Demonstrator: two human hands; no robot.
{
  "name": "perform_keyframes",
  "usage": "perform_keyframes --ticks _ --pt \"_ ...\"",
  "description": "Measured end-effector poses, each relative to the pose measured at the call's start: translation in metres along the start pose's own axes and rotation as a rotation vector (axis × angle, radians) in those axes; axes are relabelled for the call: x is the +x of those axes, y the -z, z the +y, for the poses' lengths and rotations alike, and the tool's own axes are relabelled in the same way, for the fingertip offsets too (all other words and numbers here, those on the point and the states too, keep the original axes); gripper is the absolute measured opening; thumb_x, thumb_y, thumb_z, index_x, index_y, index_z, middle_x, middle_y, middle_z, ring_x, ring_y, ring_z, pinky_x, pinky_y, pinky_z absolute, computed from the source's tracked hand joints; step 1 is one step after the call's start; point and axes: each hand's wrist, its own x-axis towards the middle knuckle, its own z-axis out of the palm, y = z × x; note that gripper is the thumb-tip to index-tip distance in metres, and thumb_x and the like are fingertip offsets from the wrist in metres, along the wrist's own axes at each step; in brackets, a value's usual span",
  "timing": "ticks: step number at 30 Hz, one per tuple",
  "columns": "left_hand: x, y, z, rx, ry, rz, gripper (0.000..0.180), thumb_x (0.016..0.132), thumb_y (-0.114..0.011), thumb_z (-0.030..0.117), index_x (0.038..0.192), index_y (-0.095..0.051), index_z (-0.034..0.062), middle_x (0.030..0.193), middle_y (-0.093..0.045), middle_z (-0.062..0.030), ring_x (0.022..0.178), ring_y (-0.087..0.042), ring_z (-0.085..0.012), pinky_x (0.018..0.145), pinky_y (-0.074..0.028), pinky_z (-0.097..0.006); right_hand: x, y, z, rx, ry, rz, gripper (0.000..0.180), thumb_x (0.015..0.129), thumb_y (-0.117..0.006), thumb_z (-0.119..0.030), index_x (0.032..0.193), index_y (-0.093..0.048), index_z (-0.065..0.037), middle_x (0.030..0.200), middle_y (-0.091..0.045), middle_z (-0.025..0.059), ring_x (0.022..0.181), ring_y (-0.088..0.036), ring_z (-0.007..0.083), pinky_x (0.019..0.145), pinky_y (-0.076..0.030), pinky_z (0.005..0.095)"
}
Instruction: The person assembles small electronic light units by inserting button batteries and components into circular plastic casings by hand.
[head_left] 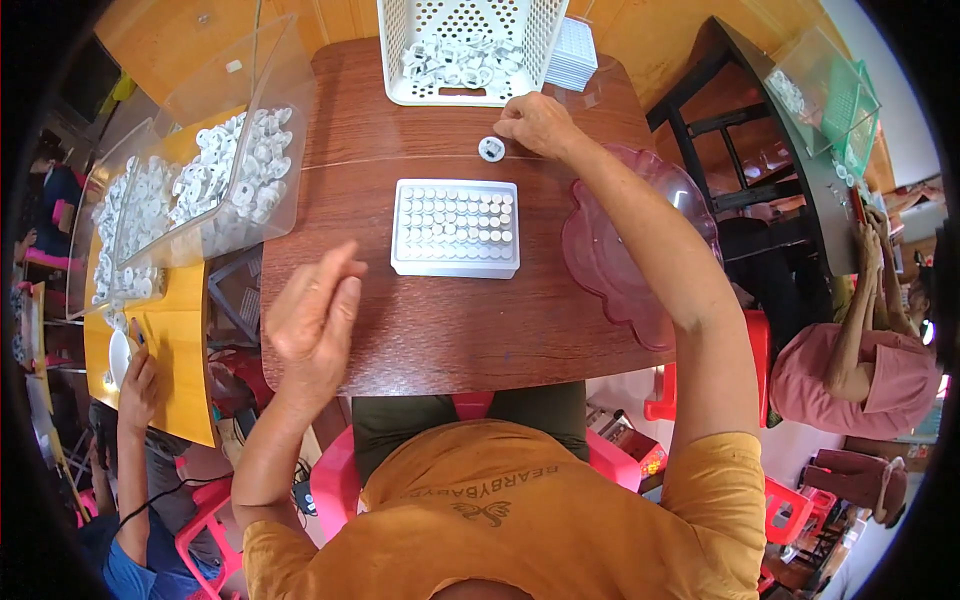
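Note:
My right hand is stretched across the brown table, fingers curled near a small white round part that lies just below a white perforated basket holding several white parts. Whether the fingers pinch anything I cannot tell. My left hand hovers open and raised over the table's near left, holding nothing. Between the hands lies a white rectangular tray filled with rows of small round pieces.
A pink translucent bowl sits at the table's right edge. Clear plastic bins of white parts stand to the left on a yellow table. Another person's hand is at lower left; a person in pink sits at right.

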Motion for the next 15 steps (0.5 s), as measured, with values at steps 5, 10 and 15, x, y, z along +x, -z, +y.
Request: perform_keyframes --ticks 5,10,15 --pt "-0.014 -0.011 -0.001 -0.064 0.046 -0.035 0.025 0.087 -0.058 0.001 0.112 -0.061 -0.0013 0.084 -0.064 -0.0097 0.073 -0.061 -0.0136 0.064 -0.049 -0.023 0.001 -0.006 -0.016 0.012 -0.018 -0.035 0.030 0.073 -0.063 -0.033 0.082 -0.070 -0.005 0.083 -0.067 0.0192 0.084 -0.064 0.0341 0.076 -0.049 0.0445" --pt "-0.023 -0.014 -0.004 -0.192 0.164 -0.042 0.025 0.088 -0.058 0.004 0.112 -0.061 -0.0017 0.086 -0.065 -0.0091 0.074 -0.061 -0.0126 0.066 -0.051 -0.023 -0.003 -0.005 -0.017 -0.075 0.119 -0.144 0.020 0.068 -0.070 -0.022 0.077 -0.070 -0.004 0.079 -0.066 0.0180 0.079 -0.065 0.0319 0.073 -0.049 0.0424" --pt "-0.032 -0.019 -0.001 -0.379 0.335 -0.042 0.027 0.088 -0.058 0.006 0.114 -0.060 -0.0021 0.088 -0.065 -0.0094 0.073 -0.061 -0.0123 0.065 -0.050 -0.022 -0.012 0.005 -0.020 0.051 0.178 0.036 0.016 0.068 -0.072 -0.015 0.073 -0.067 -0.001 0.066 -0.064 0.0080 0.060 -0.060 0.0188 0.056 -0.048 0.0333"
